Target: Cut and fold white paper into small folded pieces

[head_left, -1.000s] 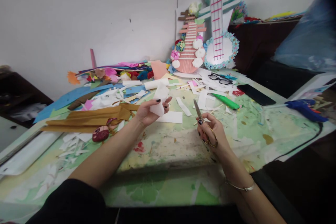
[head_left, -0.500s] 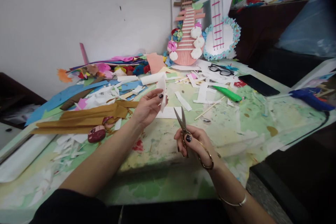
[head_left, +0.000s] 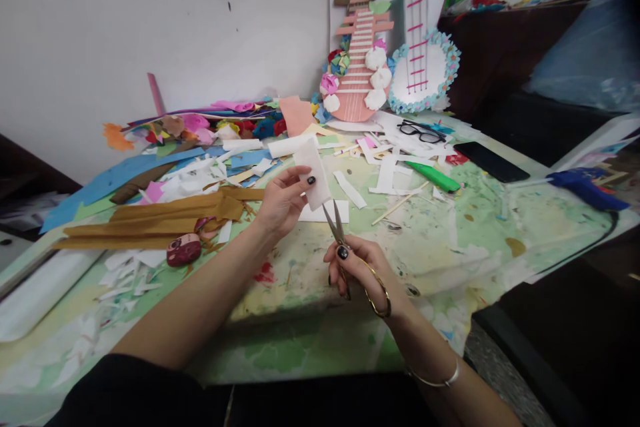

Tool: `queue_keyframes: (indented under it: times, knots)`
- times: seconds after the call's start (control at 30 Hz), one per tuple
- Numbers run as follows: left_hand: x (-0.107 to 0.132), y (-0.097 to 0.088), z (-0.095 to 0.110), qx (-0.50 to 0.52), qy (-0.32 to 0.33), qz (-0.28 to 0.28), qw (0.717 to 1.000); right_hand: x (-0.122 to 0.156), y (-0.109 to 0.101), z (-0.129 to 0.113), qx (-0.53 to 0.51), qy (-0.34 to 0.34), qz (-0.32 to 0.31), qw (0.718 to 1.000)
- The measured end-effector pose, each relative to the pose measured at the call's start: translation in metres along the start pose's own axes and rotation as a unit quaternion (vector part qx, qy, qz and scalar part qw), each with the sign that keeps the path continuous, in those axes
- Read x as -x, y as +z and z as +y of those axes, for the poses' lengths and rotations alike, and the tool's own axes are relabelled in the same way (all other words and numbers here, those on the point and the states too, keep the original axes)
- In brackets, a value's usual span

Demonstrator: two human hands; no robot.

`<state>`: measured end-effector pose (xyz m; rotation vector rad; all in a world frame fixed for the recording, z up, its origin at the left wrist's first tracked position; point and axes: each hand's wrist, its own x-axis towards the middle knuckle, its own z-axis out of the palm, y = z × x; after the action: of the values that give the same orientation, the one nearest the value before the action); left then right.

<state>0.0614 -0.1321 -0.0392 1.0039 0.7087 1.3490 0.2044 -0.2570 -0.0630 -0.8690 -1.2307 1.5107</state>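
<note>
Our left hand (head_left: 283, 203) pinches a small white paper piece (head_left: 314, 173) between thumb and fingertips, holding it upright above the middle of the paint-stained table (head_left: 450, 240). Just right and nearer, our right hand (head_left: 357, 270) is closed around the scissors (head_left: 336, 225), blades slightly parted and tips just below the paper. Folded brown paper (head_left: 165, 220) lies left.

The 2 forearms are bare. A black sleeve (head_left: 135, 390) covers the upper part of the left arm, seen at the bottom edge of the view. The nails on the left hand (head_left: 283, 203) and on the right hand (head_left: 357, 267) carry a dark polish, almost black and glossy. The right wrist wears 1 thin metal bangle (head_left: 434, 380), which is silver-coloured, plain and narrow.
</note>
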Motion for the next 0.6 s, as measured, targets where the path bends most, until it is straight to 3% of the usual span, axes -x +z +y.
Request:
queue_keyframes:
  times: [0.37, 0.6]
  knots:
    - [0.002, 0.003, -0.001, 0.052, -0.002, -0.008, 0.999, -0.002, -0.010, 0.002, -0.023, -0.030, 0.013, 0.999]
    - [0.011, 0.007, 0.009, 0.045, 0.025, -0.113, 0.992, -0.009, -0.013, 0.002, -0.016, -0.092, -0.024, 0.995]
